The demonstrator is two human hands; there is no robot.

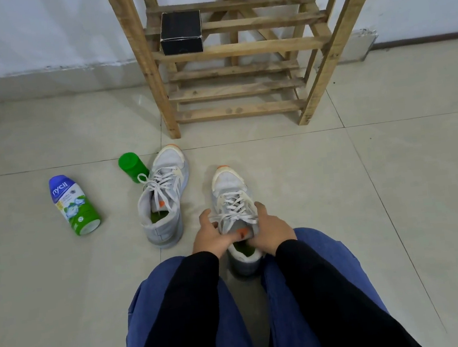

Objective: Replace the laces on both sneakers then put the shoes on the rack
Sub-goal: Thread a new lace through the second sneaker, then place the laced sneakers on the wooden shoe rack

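Note:
Two grey-white sneakers with orange toe tips and white laces stand on the tiled floor. The right sneaker (231, 193) sits between my knees, toe pointing at the rack. My left hand (211, 236) grips its left side at the collar, fingers curled by the laces. My right hand (271, 228) grips its right side, thumb on the upper laces. The left sneaker (162, 197) stands apart to the left, laced, with a green insole showing. The wooden slatted rack (237, 51) stands ahead against the wall.
A black box (181, 32) sits on a rack shelf. A blue-and-green bottle (74, 205) lies on the floor at left, and a green bottle (133, 167) lies beside the left sneaker's toe. My blue-trousered knees frame the near floor.

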